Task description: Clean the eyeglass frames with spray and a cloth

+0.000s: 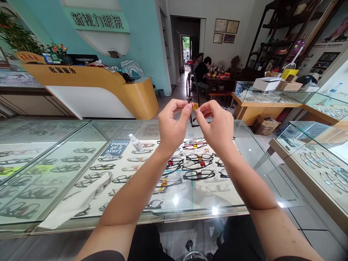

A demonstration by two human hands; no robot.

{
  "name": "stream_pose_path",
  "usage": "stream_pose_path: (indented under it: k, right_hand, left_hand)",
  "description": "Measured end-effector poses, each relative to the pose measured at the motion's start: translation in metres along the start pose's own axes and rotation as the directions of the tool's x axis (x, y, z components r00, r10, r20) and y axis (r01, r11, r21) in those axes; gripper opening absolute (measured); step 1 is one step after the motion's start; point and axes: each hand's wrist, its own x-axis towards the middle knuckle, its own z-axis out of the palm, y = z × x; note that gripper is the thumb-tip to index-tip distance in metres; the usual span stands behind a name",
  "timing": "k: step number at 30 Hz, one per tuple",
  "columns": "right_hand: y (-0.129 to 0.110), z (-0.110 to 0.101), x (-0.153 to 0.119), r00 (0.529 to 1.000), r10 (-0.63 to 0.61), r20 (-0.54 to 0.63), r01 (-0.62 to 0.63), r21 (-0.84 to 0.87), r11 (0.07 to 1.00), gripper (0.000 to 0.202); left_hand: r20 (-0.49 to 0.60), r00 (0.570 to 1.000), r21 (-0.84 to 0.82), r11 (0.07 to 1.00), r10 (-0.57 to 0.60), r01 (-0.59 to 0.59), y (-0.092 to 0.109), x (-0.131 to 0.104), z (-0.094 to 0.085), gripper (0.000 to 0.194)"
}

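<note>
My left hand (172, 125) and my right hand (216, 125) are raised over the glass counter, thumbs and fingers pinched close together. Between them they hold a dark-framed pair of eyeglasses (188, 87), its temples pointing upward and its lower rim showing under the fingertips. A small yellow tag (195, 106) sits at the middle of the frame, right at the fingertips of both hands. The fingers cover part of the rims, so the exact grip of each hand is partly hidden.
Several eyeglasses (199, 174) lie in and on the glass display counter (174, 217). On it stand a white spray bottle (136, 143) and a crumpled white cloth (78, 203). Another showcase (320, 159) is at right. Two people (202, 72) sit at a far table.
</note>
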Motion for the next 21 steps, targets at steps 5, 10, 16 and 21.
stream_pose_path:
  k: [5,10,16,21]
  right_hand:
    - [0.003,-0.002,0.003,0.996,-0.012,-0.089,0.011,-0.008,1.000,0.015]
    - [0.003,0.001,0.003,0.995,0.014,-0.101,-0.008,0.053,0.999,0.015]
    - [0.008,0.004,0.003,0.987,0.007,-0.160,0.009,0.097,0.995,0.014]
    - [0.019,0.007,0.005,0.971,-0.039,-0.235,0.049,0.037,0.998,0.015]
  left_hand:
    - [0.023,1.000,0.039,0.999,0.007,-0.008,0.000,0.000,-0.003,0.029]
    - [0.055,0.998,0.063,0.998,0.013,-0.016,0.001,-0.001,-0.003,0.030]
    - [0.132,0.990,0.111,0.992,0.040,-0.055,0.001,-0.001,-0.003,0.030]
    - [0.185,0.983,0.140,0.990,0.001,-0.027,0.006,-0.001,-0.005,0.028]
